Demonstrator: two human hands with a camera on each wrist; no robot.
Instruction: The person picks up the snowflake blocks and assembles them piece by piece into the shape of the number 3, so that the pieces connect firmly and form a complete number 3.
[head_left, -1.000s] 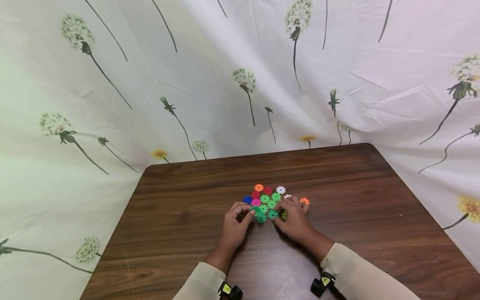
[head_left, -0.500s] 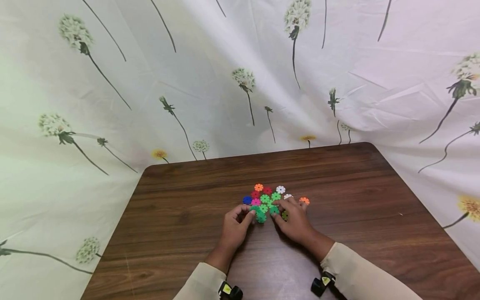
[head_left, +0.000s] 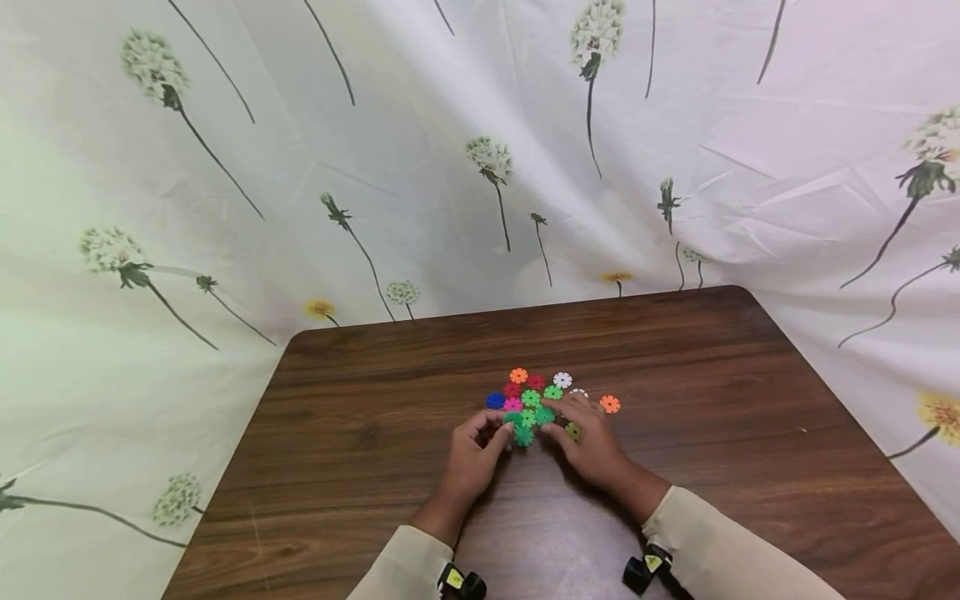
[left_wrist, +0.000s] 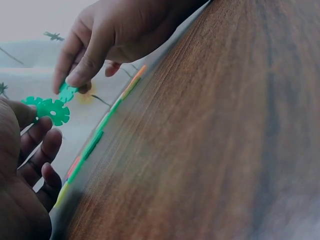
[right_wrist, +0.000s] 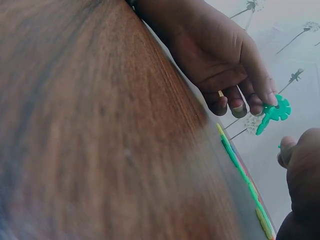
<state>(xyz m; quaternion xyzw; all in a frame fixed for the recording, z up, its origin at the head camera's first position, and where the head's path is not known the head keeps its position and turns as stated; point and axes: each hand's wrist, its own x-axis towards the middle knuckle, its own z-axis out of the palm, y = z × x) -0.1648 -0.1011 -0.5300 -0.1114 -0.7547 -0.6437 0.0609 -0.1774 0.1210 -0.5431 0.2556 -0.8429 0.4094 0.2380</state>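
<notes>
Green disc point(left_wrist: 68, 92) pinched in my right hand point(head_left: 594, 440) has shifted, now near, perhaps touching, the green piece point(left_wrist: 56, 112) my left hand point(head_left: 472, 458) pinches.

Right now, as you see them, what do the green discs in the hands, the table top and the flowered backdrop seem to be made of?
Green discs: probably smooth plastic, thin, evenly coloured, with neat notches.
Table top: wood or laminate; brown grain and soft sheen show.
Flowered backdrop: fabric or plastic sheet, judging by creases and slight shine.
</notes>
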